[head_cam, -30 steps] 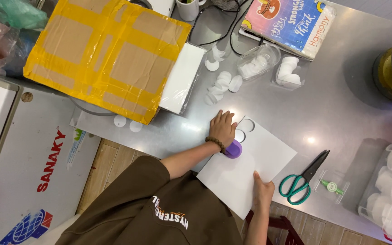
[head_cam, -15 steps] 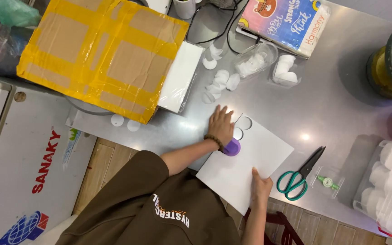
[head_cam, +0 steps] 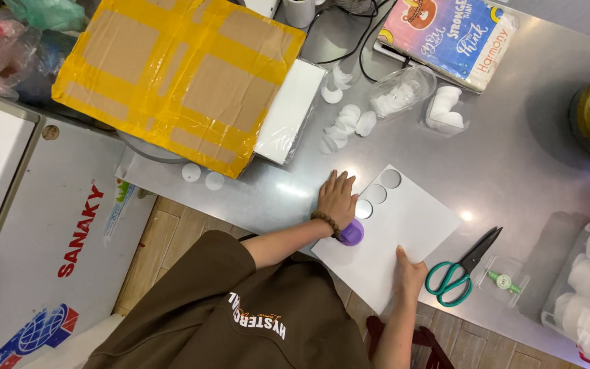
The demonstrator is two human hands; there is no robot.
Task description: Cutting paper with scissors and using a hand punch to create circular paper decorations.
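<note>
White paper sheet (head_cam: 404, 239), purple punch (head_cam: 352, 234), green-handled scissors (head_cam: 460, 270), yellow-taped cardboard box (head_cam: 179, 75).

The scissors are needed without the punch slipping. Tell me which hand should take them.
Right, probably. The right hand rests on the edge of the white sheet, close beside the green-handled scissors; the left hand lies on the purple punch at the other side, farther away.

My table (head_cam: 527, 171) is brushed metal with a dull sheen. The sheet (head_cam: 404, 239) under my hands is smooth matt white paper; the punch (head_cam: 352, 234) is glossy purple plastic, the box (head_cam: 179, 75) rough cardboard under shiny yellow tape.
</note>
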